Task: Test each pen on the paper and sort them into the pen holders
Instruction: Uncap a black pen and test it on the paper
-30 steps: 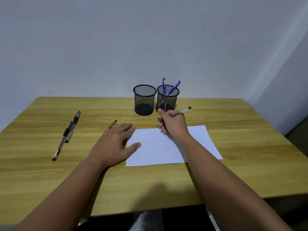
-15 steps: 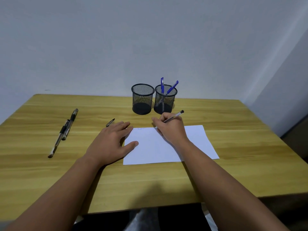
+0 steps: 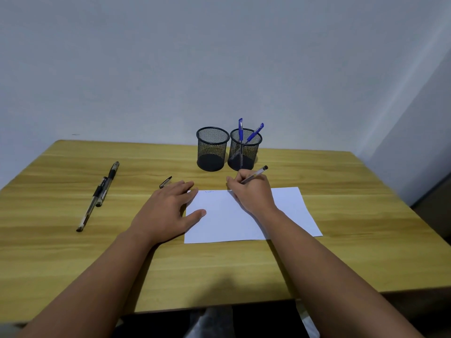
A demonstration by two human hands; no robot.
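At frame centre, the right hand (image 3: 253, 192) grips one clear pen (image 3: 255, 174) at the top edge of one white paper (image 3: 244, 215). The left hand (image 3: 168, 211) lies flat, fingers spread, on the paper's left edge. Two mesh pen holders (image 3: 212, 148) stand behind; the right one holds two blue pens (image 3: 255, 132). Two black pens (image 3: 105, 189) lie at left, one pen cap (image 3: 165, 182) beside the left fingertips.

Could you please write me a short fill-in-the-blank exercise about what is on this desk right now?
1. The right hand holds a pen over the sheet of ____.
2. The two blue pens stand in the ____ mesh holder.
3. The left mesh holder holds ____ pens.
4. The left hand lies ____ on the table.

Missing words: paper; right; no; flat
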